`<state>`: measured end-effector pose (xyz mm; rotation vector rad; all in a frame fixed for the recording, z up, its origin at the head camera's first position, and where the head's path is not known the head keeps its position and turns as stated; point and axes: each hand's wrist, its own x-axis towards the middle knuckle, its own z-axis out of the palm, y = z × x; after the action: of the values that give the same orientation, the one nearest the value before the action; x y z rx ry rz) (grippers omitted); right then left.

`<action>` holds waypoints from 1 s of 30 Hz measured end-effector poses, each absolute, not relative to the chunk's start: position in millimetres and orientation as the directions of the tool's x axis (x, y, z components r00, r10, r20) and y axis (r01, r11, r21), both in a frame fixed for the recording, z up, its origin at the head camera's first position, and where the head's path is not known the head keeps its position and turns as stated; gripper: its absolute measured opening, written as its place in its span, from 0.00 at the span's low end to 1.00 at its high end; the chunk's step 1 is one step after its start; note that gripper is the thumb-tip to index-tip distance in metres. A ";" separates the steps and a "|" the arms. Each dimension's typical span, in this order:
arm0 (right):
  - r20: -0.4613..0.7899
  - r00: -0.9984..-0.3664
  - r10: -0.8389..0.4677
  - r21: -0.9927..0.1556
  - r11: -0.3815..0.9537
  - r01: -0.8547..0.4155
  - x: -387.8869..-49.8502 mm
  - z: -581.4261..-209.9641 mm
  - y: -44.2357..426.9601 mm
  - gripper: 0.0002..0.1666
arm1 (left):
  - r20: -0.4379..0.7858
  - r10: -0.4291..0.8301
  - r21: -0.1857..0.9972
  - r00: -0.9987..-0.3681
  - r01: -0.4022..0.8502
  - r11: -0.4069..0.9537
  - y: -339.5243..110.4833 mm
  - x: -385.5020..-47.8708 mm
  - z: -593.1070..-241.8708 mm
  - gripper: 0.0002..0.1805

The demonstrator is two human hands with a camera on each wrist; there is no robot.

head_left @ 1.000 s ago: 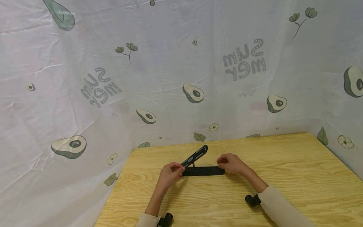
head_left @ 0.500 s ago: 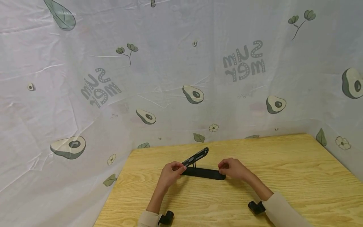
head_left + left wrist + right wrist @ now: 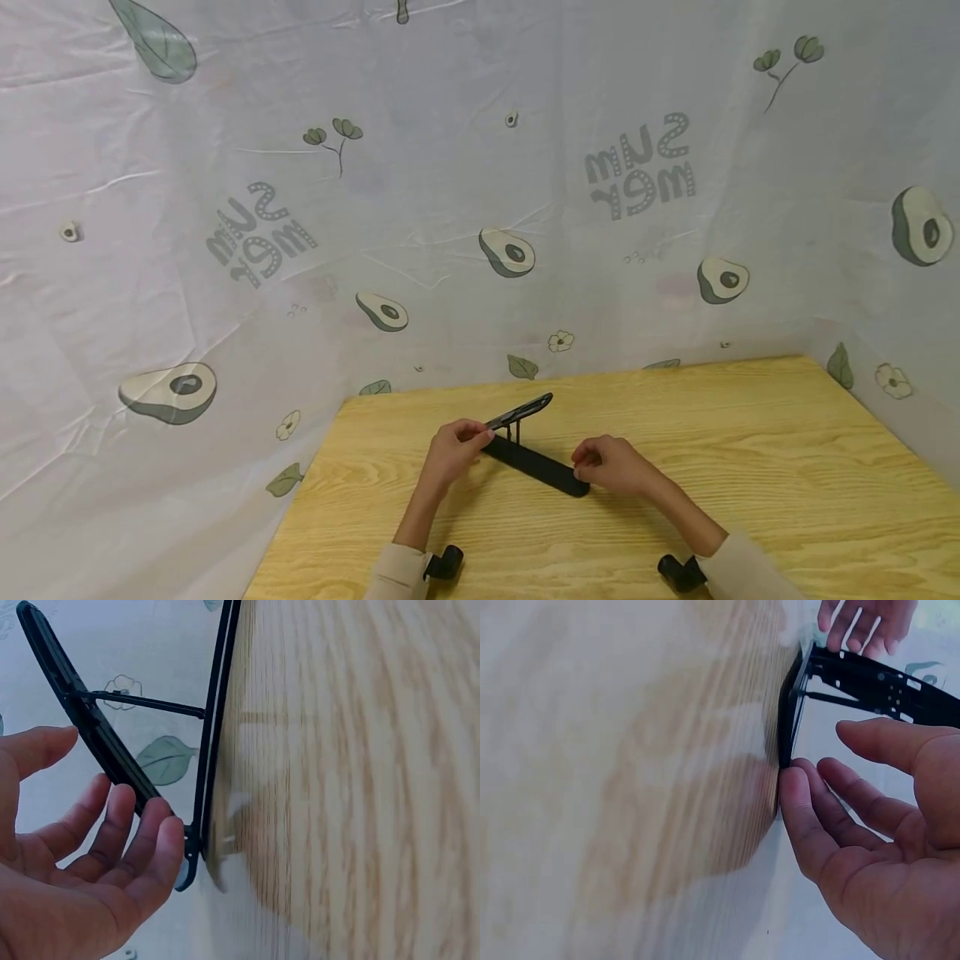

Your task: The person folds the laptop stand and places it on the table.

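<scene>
A black folding stand [image 3: 534,467], with a long base bar, a raised arm [image 3: 90,727] and thin struts between them, stands at an angle on the wooden table. My left hand [image 3: 450,454] holds its hinged end; in the left wrist view the thumb lies at the arm's upper side and the fingertips overlap it near the hinge. My right hand [image 3: 615,465] is at the base's other end. The right wrist view shows its fingertips [image 3: 795,787] touching that end, the thumb standing apart from it. The faces behind my fingers are hidden.
The wooden table [image 3: 675,417] spreads around the stand. A pale curtain [image 3: 420,208] with avocado and leaf prints hangs behind the table and at its sides. Black wrist cameras sit below both hands, at the beige sleeves [image 3: 750,571].
The stand has turned, its right end swinging towards me and its raised arm seen more edge-on. My right hand has moved nearer with that end; my left hand stays at the hinge.
</scene>
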<state>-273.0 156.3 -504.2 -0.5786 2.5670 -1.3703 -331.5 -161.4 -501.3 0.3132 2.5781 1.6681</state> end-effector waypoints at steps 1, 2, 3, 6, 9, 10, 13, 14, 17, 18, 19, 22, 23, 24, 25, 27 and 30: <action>0.022 -0.909 -0.417 -0.830 0.499 -0.249 -272.0 -504.4 155.3 0.17 | 0.064 0.198 0.904 -0.978 0.141 0.403 -161.7 -331.6 -501.1 0.16; 0.020 -0.906 -0.422 -0.831 0.496 -0.250 -271.3 -504.6 154.6 0.17 | 0.064 0.196 0.901 -0.979 0.141 0.411 -162.1 -331.7 -500.8 0.15; 0.018 -0.905 -0.425 -0.833 0.494 -0.248 -270.7 -504.4 154.2 0.17 | 0.063 0.194 0.896 -0.979 0.141 0.420 -162.7 -331.8 -500.8 0.15; 0.012 -0.905 -0.424 -0.832 0.498 -0.244 -270.8 -504.1 153.4 0.17 | 0.048 0.194 0.891 -0.980 0.129 0.436 -164.9 -332.0 -501.2 0.13; 0.016 -0.903 -0.428 -0.828 0.501 -0.252 -271.3 -502.9 153.3 0.17 | 0.037 0.197 0.889 -0.980 0.122 0.442 -167.8 -331.8 -501.9 0.13; 0.014 -0.904 -0.428 -0.828 0.502 -0.251 -271.6 -503.0 153.1 0.17 | 0.032 0.196 0.889 -0.980 0.117 0.443 -168.7 -331.6 -502.3 0.13; 0.013 -0.906 -0.424 -0.831 0.500 -0.246 -271.5 -502.9 153.1 0.17 | 0.026 0.191 0.891 -0.981 0.110 0.441 -171.1 -330.7 -503.0 0.14; 0.011 -0.908 -0.418 -0.832 0.500 -0.240 -271.6 -503.2 152.9 0.17 | 0.024 0.189 0.892 -0.982 0.106 0.439 -171.7 -330.4 -503.3 0.15; 0.021 -0.911 -0.411 -0.830 0.501 -0.246 -271.9 -503.4 153.4 0.17 | 0.024 0.191 0.896 -0.981 0.106 0.431 -172.9 -329.3 -503.3 0.16; 0.026 -0.912 -0.409 -0.829 0.501 -0.248 -272.1 -503.2 153.6 0.17 | 0.026 0.194 0.897 -0.981 0.109 0.429 -173.1 -329.3 -503.3 0.16; 0.027 -0.912 -0.408 -0.831 0.499 -0.248 -272.6 -503.4 153.7 0.17 | 0.029 0.196 0.896 -0.980 0.112 0.429 -173.3 -329.5 -503.4 0.17; 0.029 -0.910 -0.414 -0.837 0.488 -0.249 -273.2 -502.7 154.0 0.18 | 0.031 0.200 0.891 -0.979 0.118 0.438 -174.2 -331.5 -504.3 0.17; 0.029 -0.908 -0.417 -0.837 0.486 -0.250 -273.5 -502.8 153.9 0.18 | 0.029 0.202 0.890 -0.979 0.117 0.441 -174.6 -332.5 -504.9 0.17; 0.024 -0.909 -0.416 -0.839 0.486 -0.244 -273.5 -502.7 153.7 0.18 | 0.025 0.202 0.889 -0.979 0.115 0.443 -174.9 -333.6 -505.5 0.17; 0.027 -0.906 -0.422 -0.837 0.486 -0.251 -273.6 -502.7 153.6 0.18 | 0.019 0.202 0.888 -0.979 0.110 0.446 -175.3 -334.7 -505.9 0.17; 0.029 -0.903 -0.428 -0.834 0.488 -0.258 -273.4 -502.3 153.3 0.18 | 0.005 0.201 0.888 -0.980 0.097 0.450 -176.3 -336.7 -506.7 0.17; 0.028 -0.902 -0.430 -0.834 0.488 -0.258 -272.8 -501.7 153.0 0.18 | -0.021 0.195 0.891 -0.981 0.070 0.449 -177.7 -339.5 -507.3 0.17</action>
<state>-272.8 153.0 -501.7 -0.5958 2.5468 -1.3791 -339.5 -177.7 -507.3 0.2362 2.5693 1.5712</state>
